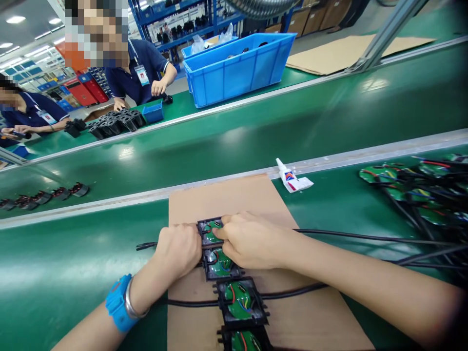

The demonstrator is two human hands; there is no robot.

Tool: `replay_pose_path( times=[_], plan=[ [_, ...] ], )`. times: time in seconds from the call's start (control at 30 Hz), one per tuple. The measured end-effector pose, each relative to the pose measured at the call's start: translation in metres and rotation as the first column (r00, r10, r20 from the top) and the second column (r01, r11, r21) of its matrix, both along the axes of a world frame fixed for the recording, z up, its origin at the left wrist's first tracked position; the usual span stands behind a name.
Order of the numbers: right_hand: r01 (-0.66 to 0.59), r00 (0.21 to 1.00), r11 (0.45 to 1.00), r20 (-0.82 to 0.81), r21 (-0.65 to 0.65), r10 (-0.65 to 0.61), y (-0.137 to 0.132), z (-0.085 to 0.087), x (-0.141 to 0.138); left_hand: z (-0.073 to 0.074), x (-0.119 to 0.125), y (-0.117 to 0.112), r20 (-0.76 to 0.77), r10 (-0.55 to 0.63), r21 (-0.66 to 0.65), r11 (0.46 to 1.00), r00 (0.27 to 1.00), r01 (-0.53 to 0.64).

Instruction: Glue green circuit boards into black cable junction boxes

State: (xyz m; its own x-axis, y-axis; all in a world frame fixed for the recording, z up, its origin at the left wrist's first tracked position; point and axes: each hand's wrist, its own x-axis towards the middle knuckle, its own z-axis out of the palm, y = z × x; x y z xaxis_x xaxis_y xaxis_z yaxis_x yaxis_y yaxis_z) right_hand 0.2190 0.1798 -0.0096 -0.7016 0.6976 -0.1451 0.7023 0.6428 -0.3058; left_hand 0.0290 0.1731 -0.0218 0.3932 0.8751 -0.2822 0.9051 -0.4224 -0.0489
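Note:
A black housing with a green circuit board [211, 231] lies at the far end of a row of several like it on a brown cardboard sheet [193, 204]. My left hand [180, 248] is closed against its left edge, fingertips hidden; a black cable end [145, 246] sticks out past that hand. From the right, my right hand [252, 240] grips the same housing with curled fingers, one fingertip touching the board. Just nearer lies a second housing [221, 263], partly under my right hand. A third housing [239, 302] has a cable on both sides.
A white glue bottle [292, 179] lies beyond the cardboard. Many wired boards [413, 190] are heaped at right, their black cables trailing leftward. Small parts [42, 196] sit on the green belt. Across it are a blue bin [239, 70], black parts [115, 122] and two co-workers.

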Motion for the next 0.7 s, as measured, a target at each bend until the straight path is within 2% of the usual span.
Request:
replay_pose_path(
  times=[0.13, 0.27, 0.33, 0.4, 0.47, 0.53, 0.6, 0.7],
  plan=[
    [0.004, 1.000, 0.999, 0.024, 0.033, -0.005, -0.002, 0.000, -0.002, 0.008, 0.006, 0.005, -0.040, -0.063, 0.032, 0.997, 0.997, 0.065],
    [0.013, 0.999, 0.998, 0.036, 0.055, -0.015, -0.006, 0.001, -0.003, 0.014, 0.005, -0.001, -0.030, 0.000, 0.170, 0.985, 1.000, 0.005],
    [0.009, 0.999, 0.998, 0.034, 0.060, -0.011, -0.008, 0.001, -0.002, 0.008, 0.000, -0.012, 0.034, -0.026, 0.229, 0.973, 0.999, 0.017],
    [0.010, 0.999, 0.999, 0.039, 0.052, -0.012, -0.008, 0.001, -0.002, -0.003, -0.005, -0.023, 0.078, -0.122, 0.267, 0.959, 0.990, 0.097],
    [0.020, 0.999, 0.999, 0.048, 0.026, -0.021, -0.007, 0.002, -0.002, -0.015, -0.007, -0.032, 0.038, -0.191, 0.297, 0.939, 0.981, 0.172],
    [0.046, 0.998, 0.999, 0.051, -0.013, -0.045, -0.005, 0.005, -0.004, -0.021, -0.006, -0.036, -0.053, -0.194, 0.297, 0.934, 0.980, 0.201],
    [0.071, 0.996, 0.996, 0.048, -0.061, -0.068, -0.003, 0.010, -0.004, -0.022, -0.005, -0.036, -0.081, -0.190, 0.274, 0.940, 0.978, 0.205],
    [0.069, 0.998, 0.988, 0.008, -0.140, -0.069, 0.000, 0.016, 0.000, -0.013, -0.006, -0.031, 0.031, -0.191, 0.256, 0.950, 0.981, 0.177]
  ],
)
